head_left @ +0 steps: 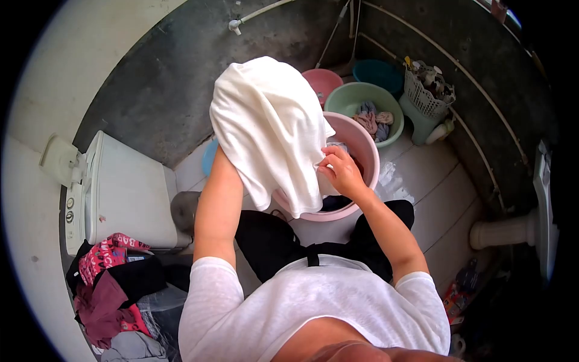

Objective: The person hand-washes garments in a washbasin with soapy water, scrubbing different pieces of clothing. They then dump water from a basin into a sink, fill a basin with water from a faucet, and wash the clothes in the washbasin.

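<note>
Because the white cloth (271,120) drapes over the left hand, I cannot tell from my feed whether those fingers are open or closed; I get only the left forearm (220,208) running up beneath it. I can make out the right hand (342,173) at the cloth's right edge, thumb and forefinger pinched on a bit of it. The cloth hangs raised in the middle of my view, hiding the left part of a large pink tub (363,136) with laundry inside. Beyond the tub, to the far right, I have a green basin (356,96) holding bunched clothes (374,120), with a teal basin (377,75) and a small pink basin (322,81) behind it. Farther right, a basket (422,99) of bottles (433,75) sits on a stool (416,117). On my left stands a white washer (129,187), with a clothes heap (108,295) on its near side, and a tap (235,26) juts out at the far wall (181,72).
</note>
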